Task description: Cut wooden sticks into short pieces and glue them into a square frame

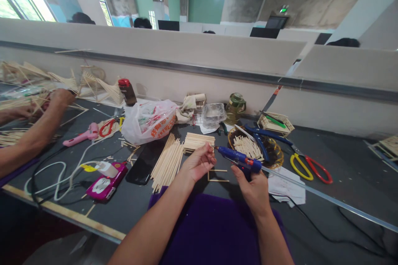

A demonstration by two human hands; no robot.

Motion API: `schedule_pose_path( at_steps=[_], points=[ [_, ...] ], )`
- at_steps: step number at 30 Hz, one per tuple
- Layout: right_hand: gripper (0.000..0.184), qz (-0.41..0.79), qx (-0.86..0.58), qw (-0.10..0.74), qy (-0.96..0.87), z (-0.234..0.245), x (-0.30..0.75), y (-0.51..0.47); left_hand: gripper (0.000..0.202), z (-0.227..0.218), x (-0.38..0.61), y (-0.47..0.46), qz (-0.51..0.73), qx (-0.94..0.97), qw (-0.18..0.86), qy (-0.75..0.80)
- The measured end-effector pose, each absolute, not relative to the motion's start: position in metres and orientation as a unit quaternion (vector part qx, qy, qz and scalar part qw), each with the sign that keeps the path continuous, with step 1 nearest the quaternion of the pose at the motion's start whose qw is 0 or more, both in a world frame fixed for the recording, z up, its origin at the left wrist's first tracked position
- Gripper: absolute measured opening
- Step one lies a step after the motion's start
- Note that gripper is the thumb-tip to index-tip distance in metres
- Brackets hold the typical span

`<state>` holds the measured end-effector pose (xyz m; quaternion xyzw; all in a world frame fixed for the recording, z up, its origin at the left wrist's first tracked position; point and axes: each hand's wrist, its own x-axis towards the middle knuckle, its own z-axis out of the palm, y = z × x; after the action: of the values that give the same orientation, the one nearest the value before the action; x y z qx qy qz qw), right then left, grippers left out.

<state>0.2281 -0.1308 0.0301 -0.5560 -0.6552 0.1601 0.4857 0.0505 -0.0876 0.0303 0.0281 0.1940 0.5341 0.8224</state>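
My right hand (pixel 255 188) grips a blue hot glue gun (pixel 236 156), its nozzle pointing left. A long clear glue stick (pixel 323 198) extends from the gun's back toward the right. My left hand (pixel 199 162) is closed in a pinch right at the nozzle tip; whatever its fingers hold is too small to make out. Below the nozzle, a few thin wooden sticks (pixel 218 180) form a three-sided frame on the dark table. Left of my hand lies a bundle of long sticks (pixel 168 161), and behind it stands a neat stack of sticks (pixel 199 140).
A yellow wicker basket (pixel 281 155) holds short sticks. Scissors (pixel 306 165) with red and yellow handles lie beside it. Further left are a phone (pixel 144 165), a magenta power strip (pixel 108 182), a plastic bag (pixel 149 122) and a pink glue gun (pixel 82 134). Another person's arm (pixel 40 128) works at far left.
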Motion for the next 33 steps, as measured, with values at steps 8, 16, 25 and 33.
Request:
schedule_pose_path(
  at_steps=[8,16,25,33],
  points=[
    [0.031,0.159,-0.554,0.489,-0.655,0.03,0.2284,-0.1304,0.017,0.0328,0.0508,-0.0885,0.534,0.032,0.823,0.194],
    [0.031,0.166,-0.558,0.489,-0.65,0.0279,0.2289,-0.1304,0.016,0.034,0.0511,-0.0891,0.534,0.029,0.824,0.187],
    [0.03,0.162,-0.555,0.487,-0.655,0.0283,0.2288,-0.1304,0.017,0.0332,0.0509,-0.0883,0.535,0.02,0.825,0.181],
    [0.031,0.161,-0.554,0.487,-0.656,0.0282,0.2283,-0.1304,0.02,0.0321,0.0514,-0.0879,0.543,0.013,0.818,0.192]
  ],
)
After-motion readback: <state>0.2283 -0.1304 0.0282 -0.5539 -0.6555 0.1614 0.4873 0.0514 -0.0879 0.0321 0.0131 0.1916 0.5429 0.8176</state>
